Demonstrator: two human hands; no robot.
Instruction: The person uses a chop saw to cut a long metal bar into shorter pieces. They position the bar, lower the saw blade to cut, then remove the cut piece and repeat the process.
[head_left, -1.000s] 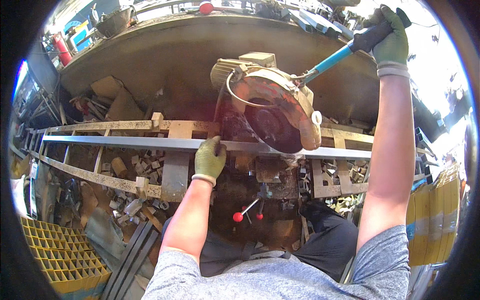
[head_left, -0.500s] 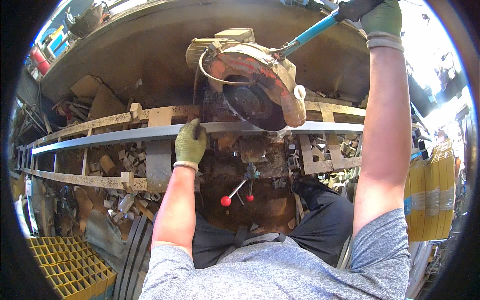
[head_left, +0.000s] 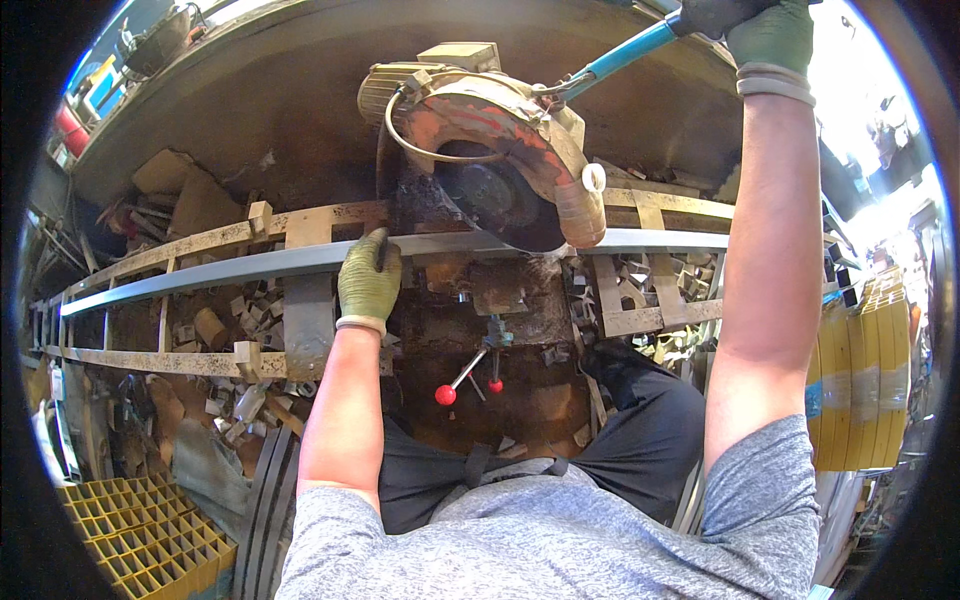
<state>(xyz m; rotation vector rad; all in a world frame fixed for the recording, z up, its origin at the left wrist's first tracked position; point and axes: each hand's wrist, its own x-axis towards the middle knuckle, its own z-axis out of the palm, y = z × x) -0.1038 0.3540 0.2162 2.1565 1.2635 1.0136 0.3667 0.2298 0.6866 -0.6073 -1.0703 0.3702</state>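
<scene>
Apparently I'm cutting: my right hand [head_left: 770, 36] clasps the saw handle [head_left: 630, 52]; my left hand [head_left: 369, 284], grip unclear, touches the metal tube [head_left: 250, 263] crossing beneath the disc [head_left: 500, 205]. Steady support seems called for.

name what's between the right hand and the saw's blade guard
In the head view, the blue handle spans it, from the blade guard to the black grip in the right hand.

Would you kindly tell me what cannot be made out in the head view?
All in the head view:
Right hand: far part cut off by the upper edge.
Metal bar: rightward stretch hidden behind the right forearm.
Saw blade: upper part hidden by its guard.
</scene>
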